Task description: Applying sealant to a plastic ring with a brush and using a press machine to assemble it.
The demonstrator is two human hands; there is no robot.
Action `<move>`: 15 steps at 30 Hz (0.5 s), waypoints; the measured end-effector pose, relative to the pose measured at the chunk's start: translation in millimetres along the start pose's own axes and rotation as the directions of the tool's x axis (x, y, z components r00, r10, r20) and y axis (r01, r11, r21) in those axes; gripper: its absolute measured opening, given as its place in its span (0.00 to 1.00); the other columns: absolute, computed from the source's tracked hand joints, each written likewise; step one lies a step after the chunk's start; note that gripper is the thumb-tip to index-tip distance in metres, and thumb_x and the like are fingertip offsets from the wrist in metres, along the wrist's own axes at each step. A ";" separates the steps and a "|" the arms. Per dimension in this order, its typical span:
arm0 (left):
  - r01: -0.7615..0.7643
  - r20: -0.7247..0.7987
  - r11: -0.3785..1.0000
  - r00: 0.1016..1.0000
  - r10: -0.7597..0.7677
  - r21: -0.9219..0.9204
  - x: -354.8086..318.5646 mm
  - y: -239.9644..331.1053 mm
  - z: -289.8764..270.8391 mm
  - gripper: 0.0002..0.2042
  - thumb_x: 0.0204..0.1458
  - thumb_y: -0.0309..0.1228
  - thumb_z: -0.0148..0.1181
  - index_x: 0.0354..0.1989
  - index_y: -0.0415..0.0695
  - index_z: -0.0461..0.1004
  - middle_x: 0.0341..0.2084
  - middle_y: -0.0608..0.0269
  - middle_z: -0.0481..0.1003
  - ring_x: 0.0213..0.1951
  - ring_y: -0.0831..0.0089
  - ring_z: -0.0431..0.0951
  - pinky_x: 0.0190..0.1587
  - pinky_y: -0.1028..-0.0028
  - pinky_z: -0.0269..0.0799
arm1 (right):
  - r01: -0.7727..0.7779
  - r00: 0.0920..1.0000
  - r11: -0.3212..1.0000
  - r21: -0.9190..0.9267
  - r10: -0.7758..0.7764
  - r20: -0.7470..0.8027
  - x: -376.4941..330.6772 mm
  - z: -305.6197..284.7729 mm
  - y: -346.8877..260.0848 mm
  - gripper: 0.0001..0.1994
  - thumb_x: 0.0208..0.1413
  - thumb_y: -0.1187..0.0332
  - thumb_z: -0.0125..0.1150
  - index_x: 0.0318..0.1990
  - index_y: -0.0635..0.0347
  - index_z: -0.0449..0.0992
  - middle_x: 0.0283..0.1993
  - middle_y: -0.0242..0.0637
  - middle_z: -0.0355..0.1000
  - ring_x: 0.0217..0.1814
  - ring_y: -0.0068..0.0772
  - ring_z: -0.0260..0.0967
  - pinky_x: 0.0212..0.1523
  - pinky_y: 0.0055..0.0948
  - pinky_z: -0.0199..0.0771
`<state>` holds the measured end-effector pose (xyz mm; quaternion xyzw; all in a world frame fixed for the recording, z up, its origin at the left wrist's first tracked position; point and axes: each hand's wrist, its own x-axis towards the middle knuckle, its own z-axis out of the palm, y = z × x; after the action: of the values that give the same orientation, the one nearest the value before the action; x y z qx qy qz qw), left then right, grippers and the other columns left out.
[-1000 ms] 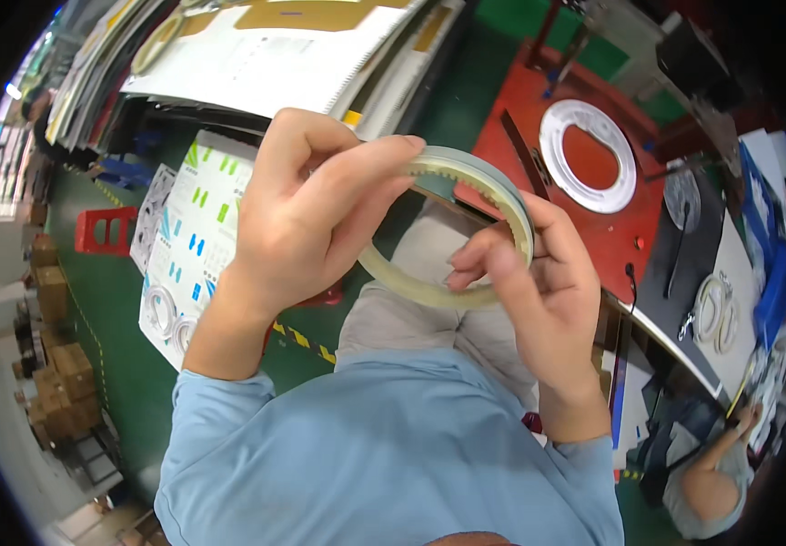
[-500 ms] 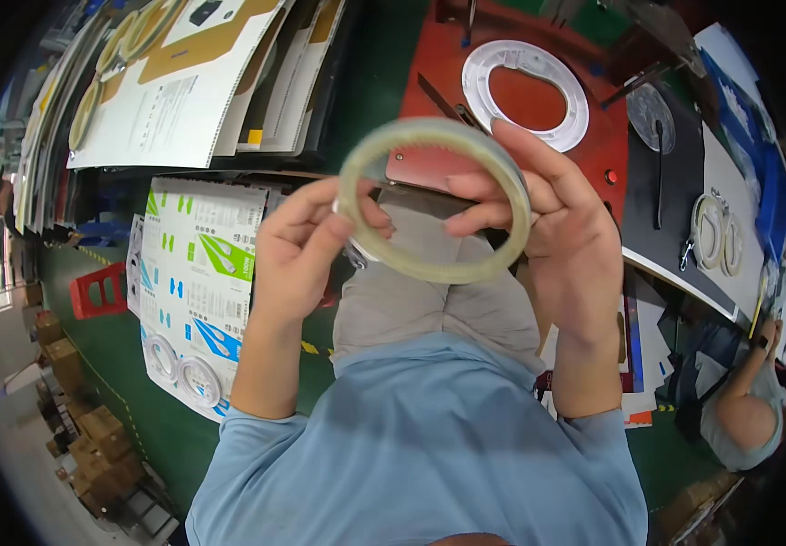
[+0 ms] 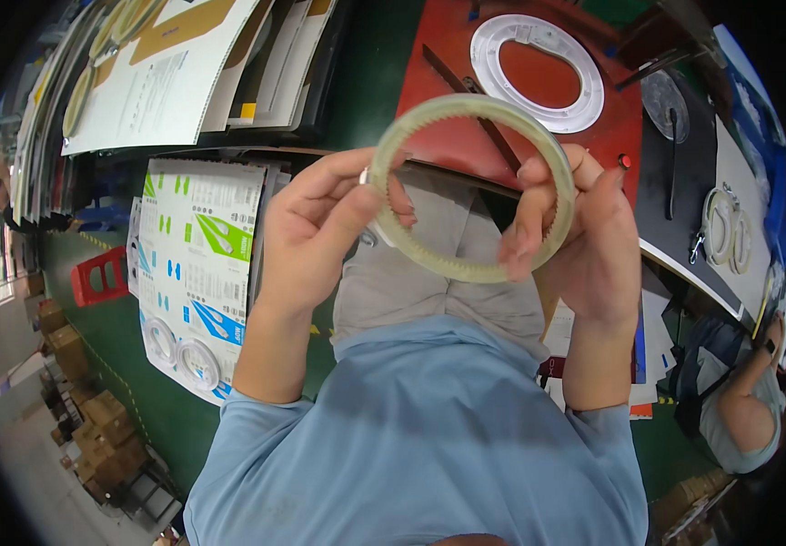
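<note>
A pale, translucent ring [image 3: 455, 267] with ribbing along its inner edge hangs tilted in front of my lap. My left hand [image 3: 325, 218] pinches its left side between thumb and fingers, beside a small white piece. A shiny metal bit shows just under those fingers. On the ring's right side, the curled fingers of my right hand [image 3: 584, 237] wrap around the band and reach into its opening. Beyond the held ring, a wider white plastic ring [image 3: 590, 84] lies flat on a red work surface [image 3: 434, 77].
At the far left stand upright cardboard sheets [image 3: 152, 91]. Below them, a printed sheet [image 3: 202, 273] carries two white rings [image 3: 198, 364]. More pale rings [image 3: 719, 227] with metal clasps lie on the right-hand table. A red stool [image 3: 100, 278] stands left; another person's arm [image 3: 746, 391] shows right.
Both hands have shifted slightly right with the ring. My right fingers have curled around the ring's right side, and the view has tilted a little.
</note>
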<state>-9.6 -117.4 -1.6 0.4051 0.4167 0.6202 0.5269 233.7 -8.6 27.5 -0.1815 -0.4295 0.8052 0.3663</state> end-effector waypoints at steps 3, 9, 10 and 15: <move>-0.105 0.053 0.982 0.994 0.098 0.157 -2.8 11.8 13.6 0.18 0.65 0.19 0.60 0.63 0.30 0.72 0.46 0.52 0.81 0.48 0.65 0.84 0.53 0.67 0.80 | -0.047 0.997 0.999 0.025 0.048 -0.056 -1.0 -0.9 -3.5 0.19 0.75 0.56 0.55 0.49 0.69 0.74 0.29 0.37 0.74 0.22 0.24 0.70 0.28 0.27 0.74; -0.216 0.101 0.898 0.976 0.191 0.382 -6.8 24.8 30.6 0.21 0.47 0.20 0.76 0.51 0.28 0.81 0.49 0.44 0.84 0.47 0.66 0.86 0.51 0.72 0.80 | 0.310 0.925 0.914 -0.262 -0.353 -0.138 -11.9 2.8 -11.8 0.29 0.64 0.42 0.67 0.40 0.65 0.72 0.30 0.32 0.67 0.21 0.18 0.61 0.21 0.22 0.64; -0.211 0.110 0.896 0.977 0.182 0.390 -8.8 25.9 33.7 0.22 0.47 0.21 0.77 0.51 0.28 0.81 0.49 0.44 0.84 0.46 0.65 0.86 0.50 0.72 0.80 | 0.308 0.924 0.913 -0.268 -0.354 -0.144 -11.6 0.3 -9.9 0.29 0.64 0.42 0.67 0.40 0.65 0.72 0.30 0.32 0.67 0.21 0.18 0.61 0.21 0.22 0.64; -0.268 0.081 0.942 0.963 0.256 0.202 -2.5 14.5 48.0 0.19 0.48 0.24 0.77 0.49 0.28 0.82 0.48 0.42 0.84 0.46 0.59 0.87 0.46 0.70 0.83 | 0.569 0.822 0.798 -0.199 -0.560 0.103 -7.7 -14.4 -13.3 0.30 0.59 0.39 0.70 0.36 0.61 0.70 0.27 0.29 0.65 0.24 0.22 0.60 0.24 0.25 0.63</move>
<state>31.3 -117.0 27.5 0.5270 0.4081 0.6259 0.4048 253.4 -1.5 30.2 -0.0695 -0.5578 0.6101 0.5584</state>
